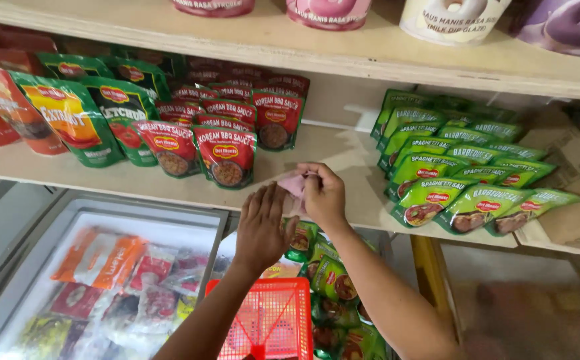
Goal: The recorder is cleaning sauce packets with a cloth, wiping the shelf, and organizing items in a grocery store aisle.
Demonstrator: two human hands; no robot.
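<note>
**Pink cloth held at the edge of the wooden shelf**

The right hand [323, 195] was closed around a small crumpled pink cloth [295, 184], pinching it between thumb and fingers just above the front edge of the pale wooden shelf [343, 160]. The cloth stuck out to the left of that hand's fingers and sat over the bare stretch of the shelf, between the two groups of pouches. The left hand [262, 227] was just below and to the left of the cloth, fingers straight and held together, palm turned away from the camera; it gripped nothing, and its fingertips came close to the cloth, though whether they touched it could not be told.

To the left of the hands stood rows of red-labelled sauce pouches [227, 157] with green tops, upright on the shelf, and further left larger green and red pouches [70, 120]. To the right, green spaghetti-sauce pouches [457, 177] lay overlapping in a leaning stack. Below the forearms was a red plastic mesh basket [270, 320], with more green pouches [330, 280] beside it. At lower left, a glass-lidded chest freezer [103, 280] showed packets of frozen goods. The shelf above carried round tubs [450, 20].
</note>
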